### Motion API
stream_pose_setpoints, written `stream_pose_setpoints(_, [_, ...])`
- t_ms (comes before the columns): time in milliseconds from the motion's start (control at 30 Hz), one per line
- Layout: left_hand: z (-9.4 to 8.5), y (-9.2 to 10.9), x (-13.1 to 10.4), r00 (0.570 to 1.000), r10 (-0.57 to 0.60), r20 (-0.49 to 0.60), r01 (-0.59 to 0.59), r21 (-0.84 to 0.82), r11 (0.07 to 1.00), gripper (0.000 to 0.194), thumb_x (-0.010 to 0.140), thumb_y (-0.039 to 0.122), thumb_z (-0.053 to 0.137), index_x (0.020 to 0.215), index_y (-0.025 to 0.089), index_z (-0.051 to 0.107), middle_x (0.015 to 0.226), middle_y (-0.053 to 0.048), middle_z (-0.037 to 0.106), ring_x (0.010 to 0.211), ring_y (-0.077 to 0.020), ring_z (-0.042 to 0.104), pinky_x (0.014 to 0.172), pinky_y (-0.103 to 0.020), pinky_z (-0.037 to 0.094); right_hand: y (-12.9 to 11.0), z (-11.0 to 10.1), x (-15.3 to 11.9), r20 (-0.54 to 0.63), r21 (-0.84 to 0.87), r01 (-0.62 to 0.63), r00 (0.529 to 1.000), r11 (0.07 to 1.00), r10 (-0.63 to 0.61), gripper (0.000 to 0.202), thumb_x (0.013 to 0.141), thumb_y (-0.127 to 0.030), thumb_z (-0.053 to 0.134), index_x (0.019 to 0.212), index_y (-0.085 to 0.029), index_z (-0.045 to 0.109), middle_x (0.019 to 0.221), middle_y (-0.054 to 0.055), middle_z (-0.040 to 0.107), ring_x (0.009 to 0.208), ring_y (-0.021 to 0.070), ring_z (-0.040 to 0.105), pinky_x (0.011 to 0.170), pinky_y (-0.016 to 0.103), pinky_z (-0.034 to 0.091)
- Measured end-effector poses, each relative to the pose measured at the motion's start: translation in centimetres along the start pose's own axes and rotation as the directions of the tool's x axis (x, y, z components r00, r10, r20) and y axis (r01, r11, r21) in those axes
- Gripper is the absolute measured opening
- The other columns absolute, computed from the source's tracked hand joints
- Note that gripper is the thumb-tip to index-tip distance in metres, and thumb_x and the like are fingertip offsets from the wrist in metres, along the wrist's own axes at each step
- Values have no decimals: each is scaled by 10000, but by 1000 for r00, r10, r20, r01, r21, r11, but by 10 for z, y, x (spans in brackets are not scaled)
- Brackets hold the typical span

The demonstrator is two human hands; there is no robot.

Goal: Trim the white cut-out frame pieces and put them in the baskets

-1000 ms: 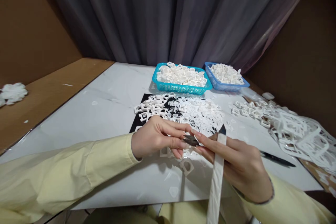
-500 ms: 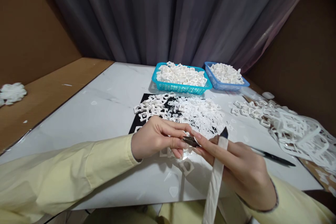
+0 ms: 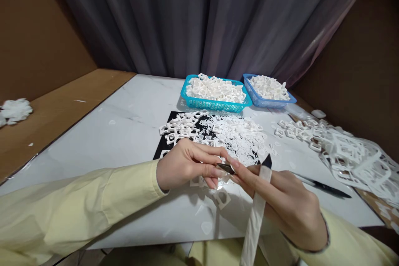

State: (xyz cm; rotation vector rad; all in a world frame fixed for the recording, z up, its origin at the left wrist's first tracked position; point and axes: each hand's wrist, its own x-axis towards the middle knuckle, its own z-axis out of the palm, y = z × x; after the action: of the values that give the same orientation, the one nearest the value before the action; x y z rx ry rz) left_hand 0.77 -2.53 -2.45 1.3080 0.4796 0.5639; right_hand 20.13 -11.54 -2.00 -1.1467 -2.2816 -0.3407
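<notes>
Metal tool, held above the table between both hands, looks light, stiff and smooth, best taken behind its points. They face the left hand, its long axis running roughly sideways. The right hand is clamped on the metal tool; whether the left fingers pinch anything, I cannot tell.

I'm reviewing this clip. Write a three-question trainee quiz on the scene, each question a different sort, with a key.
1. Multiple choice: what colour is the left-hand basket?
A) Red
B) Turquoise
C) Yellow
2. True or false: the right hand holds a white-wrapped, dark-tipped tool.
3. Fill in: many thin white scraps lie on and beside a ____ mat.

Key: 1 B; 2 true; 3 black.
</notes>
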Motion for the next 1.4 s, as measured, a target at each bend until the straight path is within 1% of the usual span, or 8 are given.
stream_pose_setpoints(300, [2, 3, -1, 999, -13, -29, 13, 5, 1000, 96, 673, 48, 689, 625, 110, 744, 767, -34, 685, 507, -81, 640, 549, -178, 596, 15, -15, -4, -182, -32, -178, 969, 984, 169, 231, 858, -232, 573, 1079, -222, 640, 705, 6, 674, 555, 95, 640, 508, 184, 484])
stream_pose_setpoints(467, [1, 3, -1, 1000, 8, -3, -8, -40, 999, 115, 677, 26, 676, 627, 105, 743, 724, -29, 661, 542, -99, 649, 524, -181, 598, 62, -13, -26, -31, -55, -275, 961, 960, 274, 304, 859, -332, 548, 1053, -131, 671, 514, 21, 612, 387, 127, 560, 413, 238, 451])
stream_pose_setpoints(733, [-2, 0, 1, 1000, 21, 9, -21, -34, 999, 99, 691, 66, 687, 647, 129, 750, 724, -25, 668, 517, -90, 638, 524, -185, 592, 105, 11, -53, 265, -115, -345, 893, 931, 364, 379, 900, -408, 408, 953, -169, 698, 693, 58, 727, 553, 181, 681, 474, 215, 504])
stream_pose_setpoints(933, [-4, -1, 1, 999, 53, 11, -53, 25, 998, 127, 703, 73, 679, 615, 134, 747, 552, -23, 647, 536, -117, 628, 583, -248, 600, 104, -19, -32, 153, -447, -390, 853, 805, 499, 478, 904, -465, 294, 1198, -231, 589, 500, 49, 636, 342, 190, 550, 286, 236, 255])
stream_pose_setpoints(1100, [-3, 0, 1, 998, 59, -10, -59, 32, 998, 109, 683, 69, 686, 616, 130, 746, 551, -35, 652, 642, -156, 653, 570, -245, 599, 61, -47, 3, -32, -13, -462, 886, 887, 462, 396, 945, -333, 306, 986, -246, 689, 502, -16, 542, 424, 89, 524, 438, 203, 428])
stream_pose_setpoints(1200, [-1, 0, 0, 998, 46, -49, -45, 11, 999, 84, 673, 72, 692, 631, 120, 745, 563, -44, 653, 737, -188, 662, 525, -217, 593, 29, -54, 17, 51, 198, -444, 895, 874, 443, 186, 879, -300, 495, 981, -248, 641, 553, -37, 604, 423, 75, 550, 405, 171, 435])
stream_pose_setpoints(1300, [1, 2, -1, 996, 21, -86, -20, 7, 1000, 82, 670, 79, 697, 613, 118, 740, 572, -42, 652, 738, -182, 663, 520, -195, 588, 9, -51, 26, 138, 545, -455, 877, 704, 460, 134, 841, -263, 569, 947, -238, 493, 572, -42, 651, 465, 110, 620, 394, 165, 480])
stream_pose_setpoints(1400, [2, 4, -1, 996, 5, -93, -4, 13, 1000, 100, 672, 82, 695, 583, 111, 733, 614, -38, 665, 606, -134, 644, 555, -211, 595, 1, -44, 33, 240, 700, -498, 840, 513, 487, 158, 843, -233, 572, 839, -226, 414, 599, -14, 682, 485, 135, 649, 436, 200, 534])
